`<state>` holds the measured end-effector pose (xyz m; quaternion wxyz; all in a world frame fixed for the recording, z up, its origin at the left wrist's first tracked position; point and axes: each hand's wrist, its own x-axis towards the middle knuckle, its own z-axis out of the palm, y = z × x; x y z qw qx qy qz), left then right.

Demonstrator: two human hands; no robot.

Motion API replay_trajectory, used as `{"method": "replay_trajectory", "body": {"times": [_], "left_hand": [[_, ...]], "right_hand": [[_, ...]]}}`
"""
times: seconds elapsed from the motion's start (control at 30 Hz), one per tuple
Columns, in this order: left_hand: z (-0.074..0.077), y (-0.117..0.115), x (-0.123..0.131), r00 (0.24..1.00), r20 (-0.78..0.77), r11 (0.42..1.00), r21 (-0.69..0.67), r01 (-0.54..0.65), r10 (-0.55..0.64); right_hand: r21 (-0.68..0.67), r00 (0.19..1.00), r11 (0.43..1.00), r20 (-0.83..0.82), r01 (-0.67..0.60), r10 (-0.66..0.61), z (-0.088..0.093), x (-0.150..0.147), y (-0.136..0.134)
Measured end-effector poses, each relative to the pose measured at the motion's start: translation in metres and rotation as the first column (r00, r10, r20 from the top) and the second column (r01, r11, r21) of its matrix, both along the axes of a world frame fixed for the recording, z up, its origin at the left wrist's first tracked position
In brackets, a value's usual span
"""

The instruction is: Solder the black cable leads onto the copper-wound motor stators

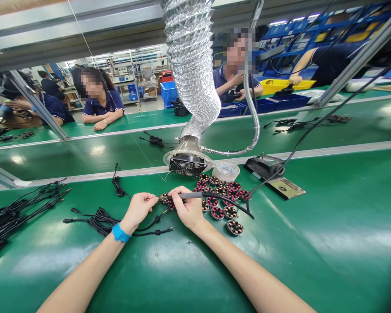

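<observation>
My right hand (189,213) grips the grey handle of a soldering iron (193,195), its tip pointing left. The iron's black cord trails off to the right. My left hand (139,210) wears a blue wristband (120,233) and pinches with thumb and forefinger; what lies between them is too small to make out. Between my hands sits a small round wound coil part (164,198), close to the iron's tip. More coil parts (230,212), with red or copper windings, are grouped right of my right hand. Black cables (101,221) lie coiled near my left wrist.
A fume extraction fan (188,165) hangs under a silver duct (193,56). Behind the coil parts stand a white tub (226,171) and a soldering iron stand (273,174). A heap of black cables (16,213) lies left. People sit across the green bench (313,243).
</observation>
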<state>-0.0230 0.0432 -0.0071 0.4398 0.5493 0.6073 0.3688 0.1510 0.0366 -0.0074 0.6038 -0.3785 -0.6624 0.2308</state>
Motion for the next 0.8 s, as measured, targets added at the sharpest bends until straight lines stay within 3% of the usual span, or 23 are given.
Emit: {"method": "replay_trajectory", "body": {"times": [0.8], "left_hand": [[-0.0007,0.0000,-0.0001,1.000,-0.023,1.000,0.002,0.016,-0.015]], "right_hand": [[-0.016,0.994,0.998,-0.094,0.056,-0.057,-0.0014,0.0000,0.0016]]}}
